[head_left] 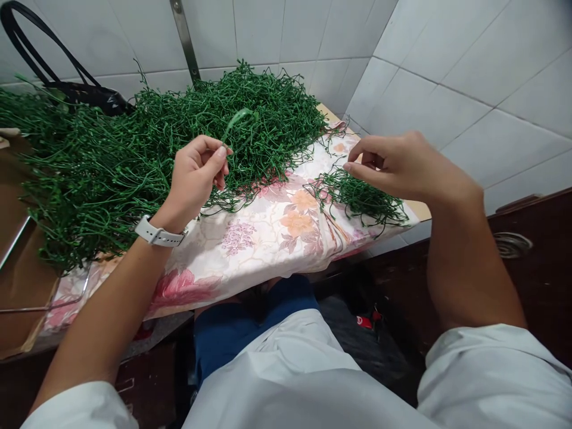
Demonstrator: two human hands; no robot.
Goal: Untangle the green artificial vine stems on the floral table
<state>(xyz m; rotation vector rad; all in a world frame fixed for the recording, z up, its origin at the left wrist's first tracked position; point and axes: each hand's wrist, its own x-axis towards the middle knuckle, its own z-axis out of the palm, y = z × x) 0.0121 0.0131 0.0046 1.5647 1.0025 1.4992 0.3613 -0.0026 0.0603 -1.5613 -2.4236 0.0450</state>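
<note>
My left hand (196, 176) pinches a thin green strand (235, 122) between thumb and fingers, and the strand curves up in a loop over a large heap of tangled green plastic-like stems (277, 113). A white smartwatch (158, 232) sits on my left wrist. My right hand (402, 167) hangs with its fingers apart just above a smaller tangle of green stems (357, 196). It holds nothing that I can see. Both tangles lie on a floral cloth (268, 238) in pink and orange.
White wall tiles (447, 101) rise behind and to the right, with a metal strip (183, 36) on them. A black bag (84, 95) lies behind the heap. Brown cardboard (18, 274) is at the left, and a dark wooden cabinet (491, 268) is below right.
</note>
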